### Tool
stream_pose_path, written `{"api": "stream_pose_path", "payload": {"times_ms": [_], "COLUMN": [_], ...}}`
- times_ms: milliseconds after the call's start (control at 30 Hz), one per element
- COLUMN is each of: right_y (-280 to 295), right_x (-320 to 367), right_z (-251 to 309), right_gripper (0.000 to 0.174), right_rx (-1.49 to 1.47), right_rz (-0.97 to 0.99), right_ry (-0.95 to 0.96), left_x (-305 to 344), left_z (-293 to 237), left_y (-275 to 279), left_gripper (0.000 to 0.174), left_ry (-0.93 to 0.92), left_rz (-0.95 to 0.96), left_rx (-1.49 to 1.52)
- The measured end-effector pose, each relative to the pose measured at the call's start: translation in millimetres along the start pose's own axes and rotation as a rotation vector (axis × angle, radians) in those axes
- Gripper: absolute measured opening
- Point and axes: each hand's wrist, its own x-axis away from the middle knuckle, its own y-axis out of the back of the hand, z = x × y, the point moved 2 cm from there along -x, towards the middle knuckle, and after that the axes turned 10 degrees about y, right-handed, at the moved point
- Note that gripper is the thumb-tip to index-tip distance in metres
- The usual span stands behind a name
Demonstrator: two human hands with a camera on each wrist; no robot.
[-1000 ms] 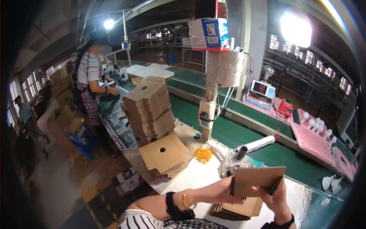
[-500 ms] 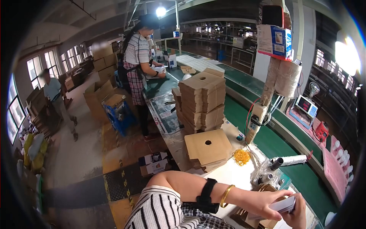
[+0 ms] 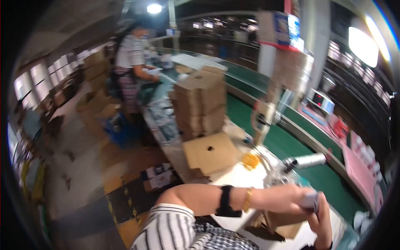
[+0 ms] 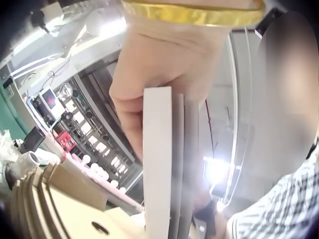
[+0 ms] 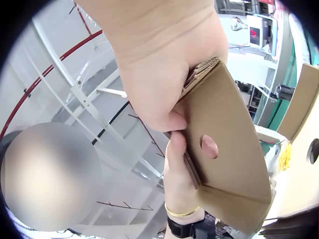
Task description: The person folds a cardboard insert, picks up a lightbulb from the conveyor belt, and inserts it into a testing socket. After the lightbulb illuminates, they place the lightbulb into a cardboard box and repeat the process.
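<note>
Both hands grip folded cardboard at the lower right of the head view. In the left wrist view, my left hand has its fingers bent round the top of several pale layers standing edge-on. My right hand pinches the same bundle, whose brown face has a round hole and a bent flap. In the head view the left hand and right hand are close together, blurred. Below them lie brown cardboard pieces, partly hidden by the hands.
A flat cardboard pile and a tall stack stand on the left of the table, beside yellow bands. Dark and silvery tubes lie near the green belt. Another person stands at the far left table.
The head view swung left, then partly back. The held cardboard has turned from its brown face showing to a pale side; both hands still grip it.
</note>
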Motion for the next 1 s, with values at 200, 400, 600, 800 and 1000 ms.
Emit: {"api": "stream_pose_path", "payload": {"times_ms": [200, 400, 600, 800, 1000], "right_y": [1, -29, -36, -47, -33], "right_x": [1, 9, 15, -5, -9], "right_z": [-37, -33, -39, -51, -46], "right_gripper": [0.049, 0.054, 0.055, 0.052, 0.041], "right_rx": [-0.483, -0.548, -0.253, -0.363, -0.428], "right_rz": [-0.432, -0.39, -0.257, -0.556, -0.68], "right_ry": [-0.194, -0.293, -0.28, -0.309, -0.253], "left_x": [13, -4, -15, -27, -17], "left_z": [19, 34, 45, 27, 30], "left_y": [31, 8, 6, -10, 9], "left_gripper": [0.096, 0.049, 0.032, 0.035, 0.11], "left_ry": [0.23, 0.208, 0.299, -0.001, 0.011], "left_rz": [0.105, -0.27, -0.411, -0.713, -0.348], "left_rx": [0.787, 0.743, 0.336, -0.108, 0.655]}}
